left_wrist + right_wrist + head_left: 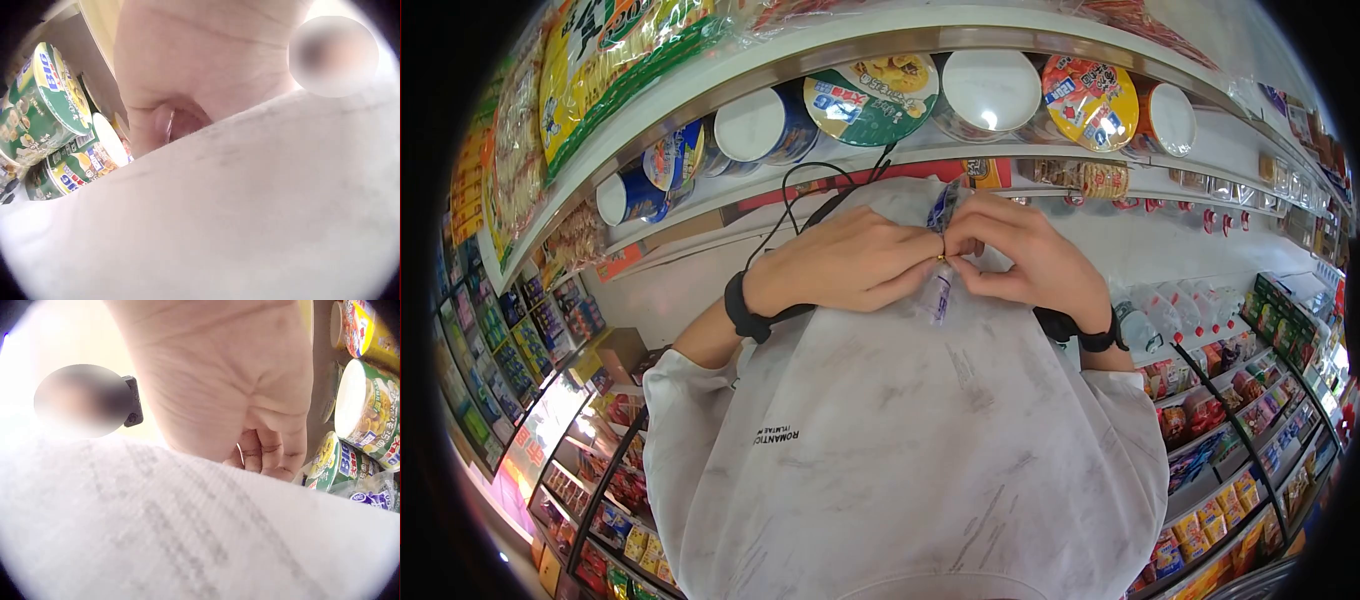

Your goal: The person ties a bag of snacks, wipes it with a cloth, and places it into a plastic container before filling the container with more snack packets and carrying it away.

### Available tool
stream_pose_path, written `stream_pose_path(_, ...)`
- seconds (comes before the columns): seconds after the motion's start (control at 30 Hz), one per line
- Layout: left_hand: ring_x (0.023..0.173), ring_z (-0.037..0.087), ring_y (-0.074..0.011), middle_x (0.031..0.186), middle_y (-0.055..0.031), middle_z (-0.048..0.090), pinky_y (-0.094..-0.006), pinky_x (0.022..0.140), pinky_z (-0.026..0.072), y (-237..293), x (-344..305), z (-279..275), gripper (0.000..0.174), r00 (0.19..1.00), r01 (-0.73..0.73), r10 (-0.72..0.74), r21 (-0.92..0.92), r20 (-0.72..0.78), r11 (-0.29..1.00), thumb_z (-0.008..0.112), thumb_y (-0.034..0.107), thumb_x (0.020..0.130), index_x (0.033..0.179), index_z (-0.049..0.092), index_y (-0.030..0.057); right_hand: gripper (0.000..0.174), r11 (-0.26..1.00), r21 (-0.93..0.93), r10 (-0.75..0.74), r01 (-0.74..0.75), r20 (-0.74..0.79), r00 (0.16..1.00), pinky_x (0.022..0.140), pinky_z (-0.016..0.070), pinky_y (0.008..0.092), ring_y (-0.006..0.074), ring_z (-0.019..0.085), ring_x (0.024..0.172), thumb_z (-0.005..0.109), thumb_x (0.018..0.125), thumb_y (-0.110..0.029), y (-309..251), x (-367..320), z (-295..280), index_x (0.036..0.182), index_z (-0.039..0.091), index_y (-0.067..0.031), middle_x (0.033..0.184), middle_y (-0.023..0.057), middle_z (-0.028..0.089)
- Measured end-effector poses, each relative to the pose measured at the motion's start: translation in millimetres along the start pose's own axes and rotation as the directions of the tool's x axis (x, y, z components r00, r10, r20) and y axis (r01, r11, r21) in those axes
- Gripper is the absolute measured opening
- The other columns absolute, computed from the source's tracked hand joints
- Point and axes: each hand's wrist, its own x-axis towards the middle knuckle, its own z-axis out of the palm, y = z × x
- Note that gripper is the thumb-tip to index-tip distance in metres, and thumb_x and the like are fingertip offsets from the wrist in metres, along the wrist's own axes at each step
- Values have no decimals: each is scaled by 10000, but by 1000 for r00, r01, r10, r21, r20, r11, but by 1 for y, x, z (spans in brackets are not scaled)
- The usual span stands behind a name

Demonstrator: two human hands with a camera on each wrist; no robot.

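We see a clear plastic bag with purple print (940, 300) at one o'clock of the head view's centre, a small gold tie (941, 259) at its gathered neck; from nine o'clock our left hand (850, 262) pinches that neck between fingertips; from three o'clock our right hand (1030, 250) pinches it too, thumb and forefinger meeting beside the tie; at six lies our white shirt (880, 430); at eleven stands a green-lidded noodle tub (870, 98); just past three, clear bottles (1185, 308).
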Motion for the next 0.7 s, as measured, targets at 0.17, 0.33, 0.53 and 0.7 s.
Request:
stream_pose_path(0.17, 645, 610, -372, 783, -139, 625, -461, 575, 456, -1, 0, -1, 76, 1000, 26, -26, -108, 2, 994, 581, 99, 940, 978, 595, 34, 192, 1000, -3, -15, 15, -6, 1000, 727, 529, 348, 259, 617, 842, 752, 786, 7, 2, 0, 1, 930, 627, -18, 929, 83, 605)
stream_pose_path(0.33, 611, 596, -348, 749, -141, 626, -437, 558, 437, -8, 0, 2, 112, 999, 52, -52, -218, 5, 974, 582, 104, 952, 1030, 623, 35, 194, 998, -37, -58, 58, -10, 998, 727, 524, 353, 262, 615, 838, 755, 789, 1, 3, 1, 1, 928, 622, -19, 927, 87, 604)
stream_pose_path(0.53, 525, 504, -270, 675, -134, 564, -366, 529, 411, -4, 3, 0, 165, 987, 160, -155, -413, 45, 896, 625, 56, 905, 1055, 664, 1, 193, 999, -36, -38, 37, -17, 999, 740, 514, 368, 291, 608, 839, 753, 793, -9, 0, 2, 1, 926, 613, -21, 917, 98, 594)
stream_pose_path(0.7, 541, 531, -266, 644, -114, 561, -370, 549, 426, -3, 4, 5, 111, 976, 162, -199, -328, -85, 931, 693, 101, 835, 827, 628, 11, 160, 989, -144, -41, 37, -25, 999, 732, 497, 393, 311, 599, 824, 716, 831, -2, -1, 4, 2, 950, 609, -4, 900, 114, 583)
